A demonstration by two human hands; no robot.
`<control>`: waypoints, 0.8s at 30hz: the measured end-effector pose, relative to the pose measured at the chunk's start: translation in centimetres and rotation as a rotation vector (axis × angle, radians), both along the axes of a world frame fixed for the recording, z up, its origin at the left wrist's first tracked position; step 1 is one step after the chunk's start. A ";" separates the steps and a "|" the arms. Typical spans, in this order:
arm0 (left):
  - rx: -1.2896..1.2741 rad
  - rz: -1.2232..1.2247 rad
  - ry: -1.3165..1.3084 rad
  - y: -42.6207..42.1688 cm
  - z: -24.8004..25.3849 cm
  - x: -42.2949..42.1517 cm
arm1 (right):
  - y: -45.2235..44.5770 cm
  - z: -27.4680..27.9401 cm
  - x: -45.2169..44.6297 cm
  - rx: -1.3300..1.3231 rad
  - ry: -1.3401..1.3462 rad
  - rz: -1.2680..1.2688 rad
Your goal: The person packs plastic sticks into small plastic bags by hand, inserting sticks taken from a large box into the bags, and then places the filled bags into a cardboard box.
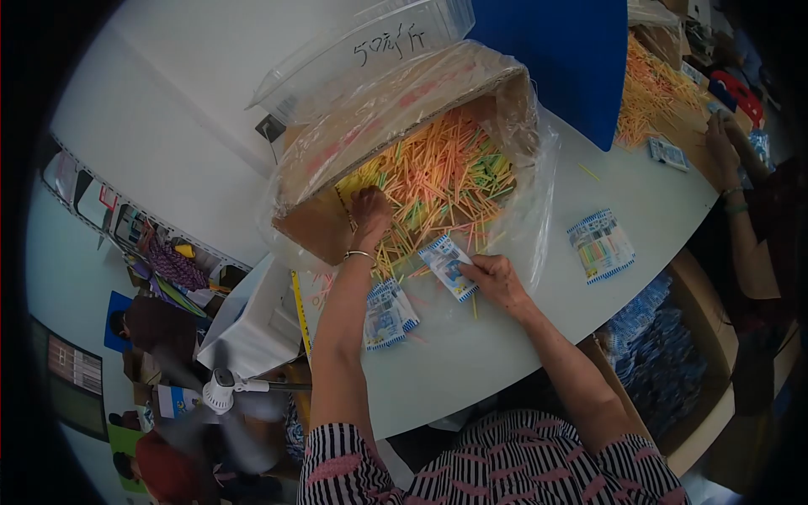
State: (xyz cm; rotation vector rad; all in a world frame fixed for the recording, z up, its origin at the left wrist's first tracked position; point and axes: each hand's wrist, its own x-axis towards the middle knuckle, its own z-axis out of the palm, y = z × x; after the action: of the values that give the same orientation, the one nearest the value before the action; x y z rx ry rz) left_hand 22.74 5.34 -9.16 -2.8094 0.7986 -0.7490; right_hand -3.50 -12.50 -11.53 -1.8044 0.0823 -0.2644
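Note:
My left hand (370, 215), with a bangle at the wrist, reaches into the tilted cardboard box (313, 229). Its fingers curl down against the pile of thin coloured sticks (442, 172), mostly orange, yellow, pink and green; what they grip is hidden. Pinched at one edge by my right hand (498, 281) is a small blue-and-white printed packet (443, 263), tilted in front of the box opening. A similar packet (390, 315) lies on the table beside my left forearm. Another striped-edge packet (600, 245) lies flat to the right, showing coloured sticks on its front.
Clear plastic lines the box, with a plastic bin (362, 63) above it. Below the table's (471, 370) right edge stands a carton (715, 337) of blue packets. A co-worker's hand (725, 147) is beside another stick pile (661, 88). A fan (220, 391) stands left.

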 end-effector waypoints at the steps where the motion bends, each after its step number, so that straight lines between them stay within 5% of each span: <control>1: -0.062 -0.109 -0.031 0.5 0.2 0.2 | 0.0 0.0 0.0 0.003 -0.005 0.002; 8: -0.658 -0.235 0.701 1.9 4.1 -6.5 | -0.1 0.1 -0.1 0.388 -0.050 0.021; 10: -1.020 -0.332 1.192 1.5 4.6 -8.7 | -0.1 1.4 -0.2 0.545 -0.124 0.040; 14: -1.101 -0.428 1.401 1.5 2.9 -9.6 | -0.1 4.0 0.7 0.734 -0.120 0.018; 16: -1.138 -0.494 1.717 0.8 3.6 -11.1 | -0.4 4.9 2.3 0.769 -0.107 -0.010; 20: -1.168 -0.366 1.869 -0.6 2.5 -13.1 | 0.1 6.2 5.1 0.916 -0.144 0.088; 24: -1.153 -0.493 2.103 -1.6 2.0 -13.8 | 1.3 5.8 7.7 0.954 -0.079 0.128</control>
State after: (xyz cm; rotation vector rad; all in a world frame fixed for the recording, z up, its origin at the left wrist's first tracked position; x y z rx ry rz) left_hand 8.94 3.70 -7.14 -2.9662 1.2439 3.2310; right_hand 4.23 -11.23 -5.76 -0.8457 0.0264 -0.1588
